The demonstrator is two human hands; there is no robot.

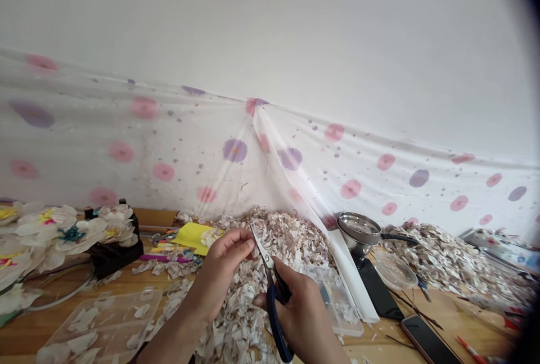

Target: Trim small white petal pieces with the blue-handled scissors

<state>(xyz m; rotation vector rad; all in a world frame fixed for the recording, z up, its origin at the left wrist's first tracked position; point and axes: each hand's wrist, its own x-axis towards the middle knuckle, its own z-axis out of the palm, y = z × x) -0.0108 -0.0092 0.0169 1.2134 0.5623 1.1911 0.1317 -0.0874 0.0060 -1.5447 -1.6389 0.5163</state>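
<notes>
above a heap of pale mottled scraps (291,246), the left hand (223,263) pinches its fingertips together beside the blades of blue-handled scissors (264,254), whatever it holds too small to tell; the right hand (304,313) clamps the scissors' handles.

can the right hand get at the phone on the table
Probably yes: the phone lies to the right of the right hand, with only thin dark stems between, but that hand holds blue-handled scissors.
</notes>
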